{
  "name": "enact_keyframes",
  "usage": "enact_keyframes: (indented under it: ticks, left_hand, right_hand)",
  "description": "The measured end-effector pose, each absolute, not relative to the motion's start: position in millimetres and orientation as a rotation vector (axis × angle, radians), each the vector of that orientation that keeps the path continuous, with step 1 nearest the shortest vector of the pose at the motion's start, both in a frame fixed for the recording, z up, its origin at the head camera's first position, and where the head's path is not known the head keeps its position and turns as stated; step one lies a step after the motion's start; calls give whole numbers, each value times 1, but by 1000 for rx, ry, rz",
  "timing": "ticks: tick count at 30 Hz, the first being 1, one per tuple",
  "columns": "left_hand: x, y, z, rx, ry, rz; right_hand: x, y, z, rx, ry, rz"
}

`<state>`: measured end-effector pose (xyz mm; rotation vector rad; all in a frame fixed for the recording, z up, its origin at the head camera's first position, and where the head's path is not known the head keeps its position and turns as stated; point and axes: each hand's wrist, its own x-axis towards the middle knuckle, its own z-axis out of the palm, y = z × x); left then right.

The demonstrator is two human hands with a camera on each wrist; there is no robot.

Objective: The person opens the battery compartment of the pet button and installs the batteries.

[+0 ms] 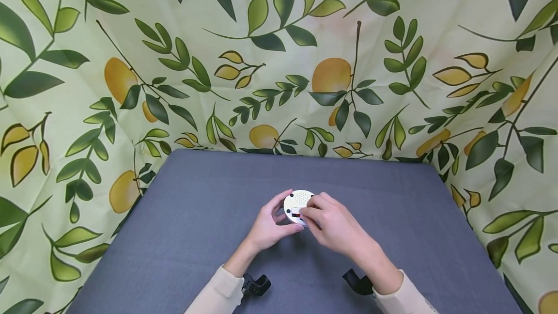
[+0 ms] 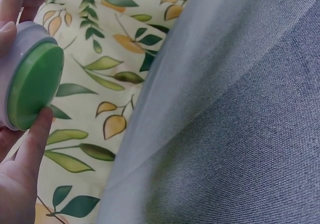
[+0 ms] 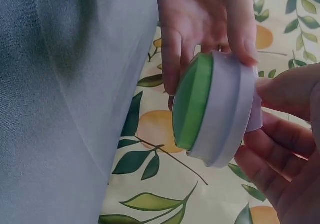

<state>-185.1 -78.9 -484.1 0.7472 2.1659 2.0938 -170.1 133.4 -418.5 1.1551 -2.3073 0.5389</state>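
My left hand [image 1: 269, 225] grips a round white sound button [image 1: 301, 198] by its rim, thumb low and fingers along the far side. Its underside faces up in the head view, showing small speaker holes, dark feet and an uncovered battery slot [image 1: 296, 215] with something red and black inside. Both wrist views show the button's green domed top [image 2: 37, 87], which points away from the head camera. My right hand [image 1: 333, 222] pinches a small white battery cover [image 3: 256, 116] at the underside, beside the slot. Its fingers partly hide the button's right side.
Below the hands lies a table covered in grey-blue cloth [image 1: 209, 193]. A leaf-and-fruit patterned curtain [image 1: 279, 101] hangs behind and to both sides. Black wrist straps [image 1: 257, 285] show near both cuffs.
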Motion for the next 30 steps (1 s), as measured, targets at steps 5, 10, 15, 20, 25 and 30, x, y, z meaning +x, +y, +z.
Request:
enact_keyframes:
  ticks: [5, 10, 15, 20, 25, 30]
  left_hand:
    - [-185, -79, -484, 727, 2188, 2080]
    - [-185, -79, -485, 731, 2188, 2076]
    - [-185, -78, -485, 748, 2181, 2075]
    - [-185, -77, -485, 738, 2193, 2071]
    - [-185, -77, -485, 718, 2195, 2067]
    - [-185, -78, -485, 712, 2187, 2069]
  right_hand:
    - [-168, 134, -418, 1121, -2375, 582]
    - [-168, 136, -418, 1091, -2431, 644]
    - [-168, 138, -419, 1022, -2501, 746]
    - [-167, 138, -420, 952, -2542, 807]
    - [-166, 135, -421, 985, -2451, 739]
    - [-168, 134, -425, 1050, -2315, 650]
